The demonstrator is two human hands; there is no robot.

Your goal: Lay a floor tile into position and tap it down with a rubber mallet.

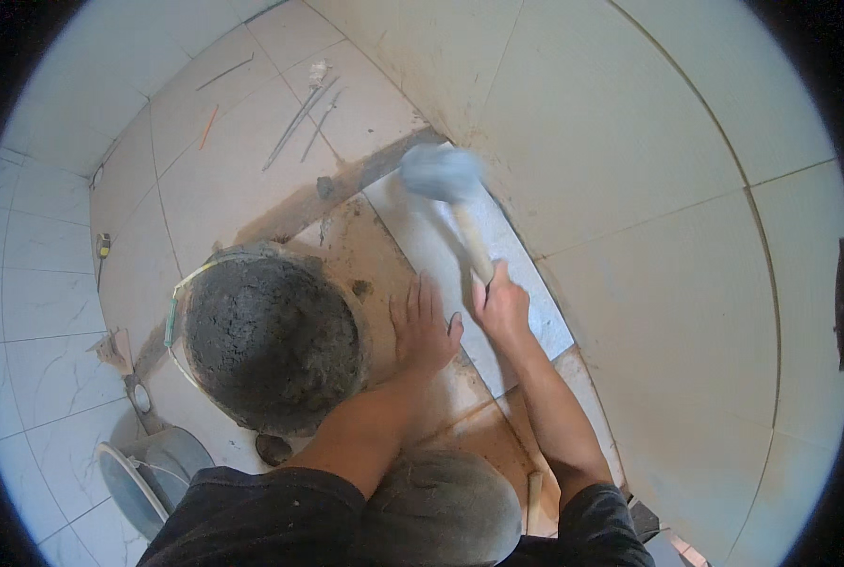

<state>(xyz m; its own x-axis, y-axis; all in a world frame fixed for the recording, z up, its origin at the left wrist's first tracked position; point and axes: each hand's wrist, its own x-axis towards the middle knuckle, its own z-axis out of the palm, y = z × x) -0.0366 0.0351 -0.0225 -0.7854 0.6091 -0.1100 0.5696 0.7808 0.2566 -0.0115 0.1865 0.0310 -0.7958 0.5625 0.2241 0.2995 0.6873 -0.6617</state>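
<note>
one of two hands [422, 335] [504, 310] grips one probable mallet [452, 184]

I hold a mallet [461, 215], which has a thick, rounded head [428, 174] of blue-grey colour and a straight handle [476, 248] of pale, wood-like colour. The head points away from me and is blurred, so I cannot tell if it touches the tile [426, 227] under it. This tile is light grey, long and rectangular, with some shine on its surface. It lies flat and looks whole where I can see it. Its right long edge runs close along the foot of the wall [644, 283].
</note>
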